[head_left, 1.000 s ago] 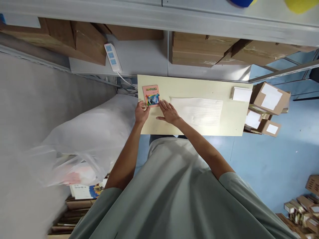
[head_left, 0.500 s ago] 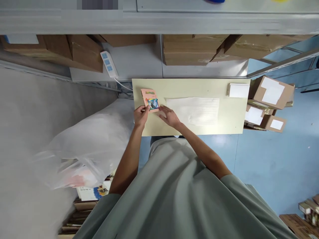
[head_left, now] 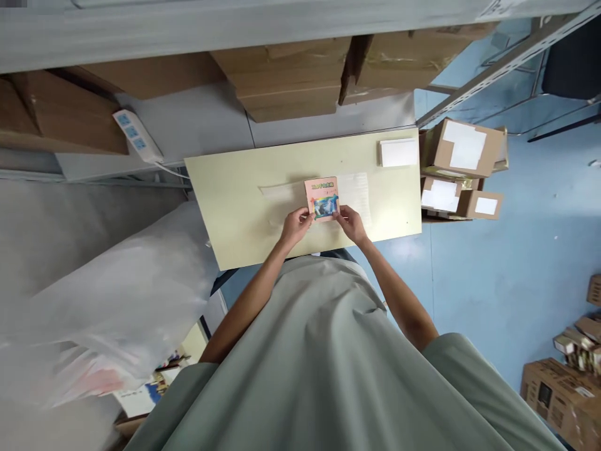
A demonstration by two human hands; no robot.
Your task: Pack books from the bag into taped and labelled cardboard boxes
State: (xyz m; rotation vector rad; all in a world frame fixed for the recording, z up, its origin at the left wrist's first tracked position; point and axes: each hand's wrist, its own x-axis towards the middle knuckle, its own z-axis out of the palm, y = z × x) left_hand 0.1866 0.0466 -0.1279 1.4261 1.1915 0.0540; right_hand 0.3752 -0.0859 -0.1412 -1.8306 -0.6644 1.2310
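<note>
A pink booklet [head_left: 322,190] with a bright picture on its cover is held between both hands, over the middle of the desk [head_left: 220,200] and somewhat closer to the near edge than the far one. The left hand [head_left: 297,227] has its grip closed on the booklet's lower left corner, thumb on the cover; the right hand [head_left: 351,224] pinches the lower right corner the same way. Beneath lies a white paper sheet [head_left: 355,193], showing on both sides of the booklet — whether the two touch is hard to tell from above. At the desk's far right corner sits a small white block [head_left: 399,153]. Labelled cartons [head_left: 462,148] are stacked just beyond the right edge. Past the far edge, a shelf [head_left: 192,116] carries brown boxes [head_left: 291,81] and a white power strip [head_left: 138,136]; off the left edge — a big translucent bag [head_left: 131,294].
</note>
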